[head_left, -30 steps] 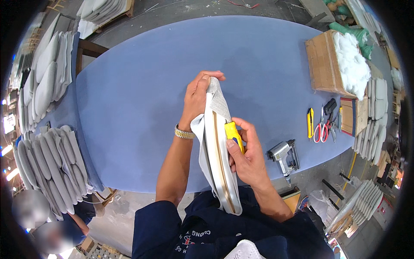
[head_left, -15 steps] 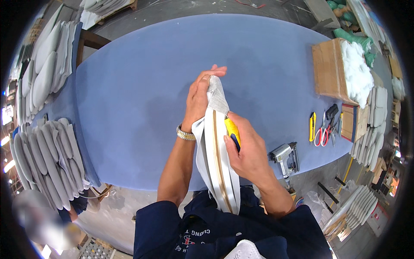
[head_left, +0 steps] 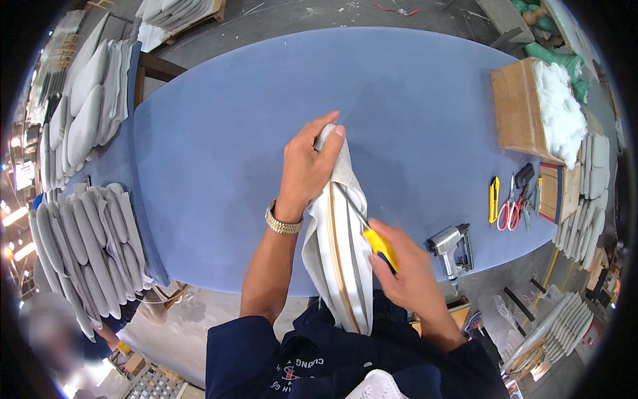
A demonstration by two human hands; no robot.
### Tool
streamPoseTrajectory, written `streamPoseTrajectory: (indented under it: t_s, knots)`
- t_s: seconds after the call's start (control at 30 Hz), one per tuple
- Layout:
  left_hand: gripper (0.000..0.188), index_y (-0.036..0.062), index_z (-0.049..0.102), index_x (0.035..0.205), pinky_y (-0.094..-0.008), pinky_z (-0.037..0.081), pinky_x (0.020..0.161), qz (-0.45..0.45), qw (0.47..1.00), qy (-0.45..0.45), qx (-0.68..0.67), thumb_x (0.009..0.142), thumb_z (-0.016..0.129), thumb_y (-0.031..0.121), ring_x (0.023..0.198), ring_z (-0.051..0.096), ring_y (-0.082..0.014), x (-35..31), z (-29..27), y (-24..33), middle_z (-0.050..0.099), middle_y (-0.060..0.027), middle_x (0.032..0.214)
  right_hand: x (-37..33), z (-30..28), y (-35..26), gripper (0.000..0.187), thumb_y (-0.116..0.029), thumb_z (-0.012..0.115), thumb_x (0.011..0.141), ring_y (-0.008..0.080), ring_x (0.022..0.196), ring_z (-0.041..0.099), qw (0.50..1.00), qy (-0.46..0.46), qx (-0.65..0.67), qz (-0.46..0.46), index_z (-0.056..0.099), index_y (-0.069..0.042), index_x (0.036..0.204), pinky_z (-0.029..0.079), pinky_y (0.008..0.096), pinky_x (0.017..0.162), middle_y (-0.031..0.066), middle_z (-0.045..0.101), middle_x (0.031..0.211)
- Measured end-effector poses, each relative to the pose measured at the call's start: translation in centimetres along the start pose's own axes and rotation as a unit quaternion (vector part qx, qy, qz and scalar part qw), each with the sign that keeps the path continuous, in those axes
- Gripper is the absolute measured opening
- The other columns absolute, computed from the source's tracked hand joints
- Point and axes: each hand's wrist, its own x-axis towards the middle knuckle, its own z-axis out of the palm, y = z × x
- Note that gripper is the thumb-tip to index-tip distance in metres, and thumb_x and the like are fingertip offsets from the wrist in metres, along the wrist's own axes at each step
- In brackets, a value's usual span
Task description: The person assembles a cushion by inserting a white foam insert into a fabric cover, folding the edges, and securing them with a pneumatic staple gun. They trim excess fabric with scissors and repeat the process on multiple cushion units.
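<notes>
- The blue table (head_left: 219, 166) fills the middle of the view, its edge bowed by the lens.
- A stack of grey cushions (head_left: 86, 239) stands at its left.
- The person's dark navy shirt (head_left: 392, 359) bears white lettering and a red-and-white emblem (head_left: 290, 374) on the chest, upside down in this view.
- An open cardboard box (head_left: 518, 110), at the table's far right, brims with fluffy white filling (head_left: 561, 113).
- A long pale fabric piece (head_left: 325, 256) with a brown strip down its middle is held above the table's near edge, its lower end against the shirt.
- A small brown box (head_left: 551, 191) sits beside the cardboard one; its contents cannot be made out.
- The left hand (head_left: 309, 159) grasps the piece's grey upper end.
- The right hand (head_left: 409, 269) is closed round a yellow-and-blue handle (head_left: 381, 249), whose thin shaft reaches the grey fabric; whether the tip goes under it cannot be told.
- A metal air gun (head_left: 452, 249) lies near the right hand.
- Red-and-white-handled scissors (head_left: 508, 216) lie beyond.
- A yellow cutter (head_left: 494, 199) lies just beside them.
- A metal-banded watch (head_left: 284, 226) circles the left wrist.
</notes>
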Motion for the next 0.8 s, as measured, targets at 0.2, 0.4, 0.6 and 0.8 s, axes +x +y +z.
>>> streamPoseTrajectory:
  t_s: [0.2,0.4,0.6,0.8]
  knots:
    - [0.043,-0.0005,0.07,0.13,-0.0324,0.052,0.093,-0.045,0.999,0.005,0.007,0.107,0.057,0.033,0.104,0.067,-0.0173,-0.3,0.6,0.2,0.074,-0.0138,0.122,0.0,-5.0,2.9,0.055,-0.015,0.076,0.091,0.0238,0.108,0.072,0.983,-0.046,0.122,0.132,0.06,-0.008,0.143,0.055,0.036,0.092,0.0149,0.073,0.122]
    - [0.041,0.0037,0.07,0.133,-0.0272,0.047,0.083,-0.046,0.993,0.005,-0.111,0.112,0.049,0.033,0.089,0.053,-0.0088,-0.8,0.0,-0.5,0.073,-0.0045,0.12,4.1,-8.4,4.2,0.047,-0.018,0.076,0.091,0.0299,0.095,0.073,0.993,-0.098,0.055,0.021,0.068,-0.008,0.136,0.055,0.0365,0.085,0.0173,0.075,0.114]
    - [0.044,0.0045,0.068,0.134,-0.0278,0.049,0.085,-0.103,0.972,-0.007,-0.212,0.113,0.045,0.035,0.093,0.059,-0.0093,-1.0,0.5,-0.4,0.07,-0.0053,0.126,8.2,-10.4,5.2,0.043,-0.018,0.075,0.092,0.0298,0.096,0.074,0.994,-0.09,0.054,-0.038,0.07,-0.008,0.134,0.055,0.0368,0.084,0.0169,0.076,0.112]
    - [0.042,0.0034,0.067,0.134,-0.0296,0.052,0.087,-0.096,0.963,-0.004,-0.251,0.112,0.043,0.03,0.099,0.063,-0.0129,-0.9,0.8,-0.5,0.068,-0.0086,0.126,11.1,-10.5,4.1,0.04,-0.015,0.072,0.092,0.035,0.094,0.073,0.992,-0.096,-0.031,-0.08,0.07,-0.005,0.131,0.056,0.0381,0.081,0.0172,0.075,0.109]
